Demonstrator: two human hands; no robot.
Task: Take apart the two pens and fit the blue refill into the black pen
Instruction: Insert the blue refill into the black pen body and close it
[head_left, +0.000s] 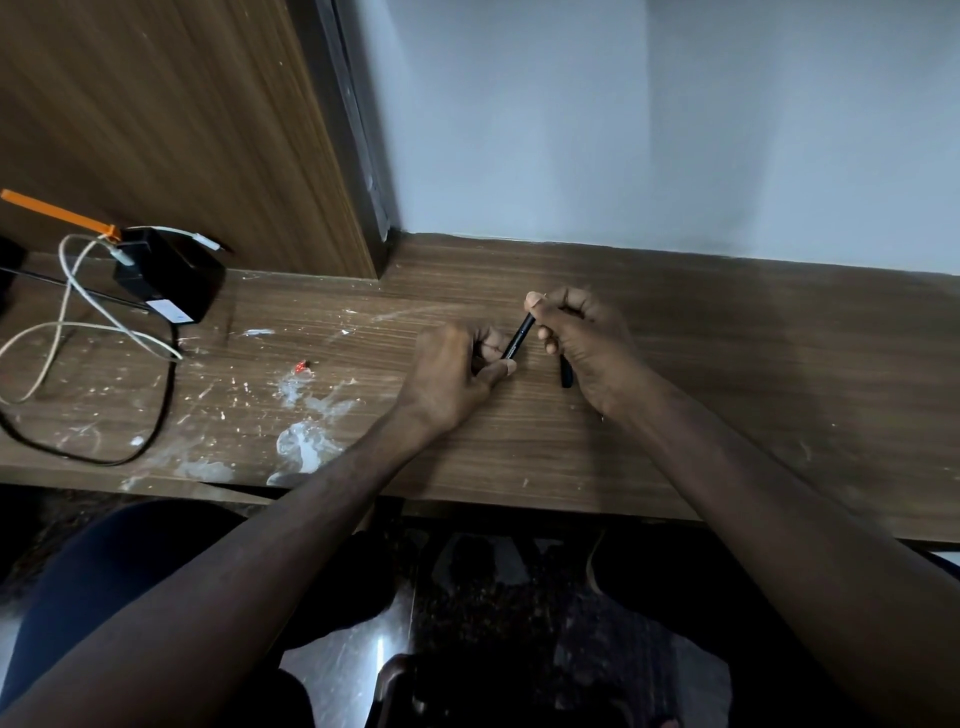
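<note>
A black pen (519, 338) is held slanted over the wooden desk (727, 364), between both hands. My left hand (452, 376) grips its lower end with thumb and fingers. My right hand (582, 338) pinches its upper end, the thumb on top. A second dark pen (566, 373) lies on the desk, mostly hidden under my right hand, with only one short end showing. Its colour is hard to tell. No refill is visible.
At the left stand a black adapter (171, 278) with a white cable (67, 332) and a black cord (156, 415), plus an orange stick (57, 212). White paint spatters (304, 441) and a small red scrap (302, 368) mark the desk. A wooden panel (182, 130) rises behind.
</note>
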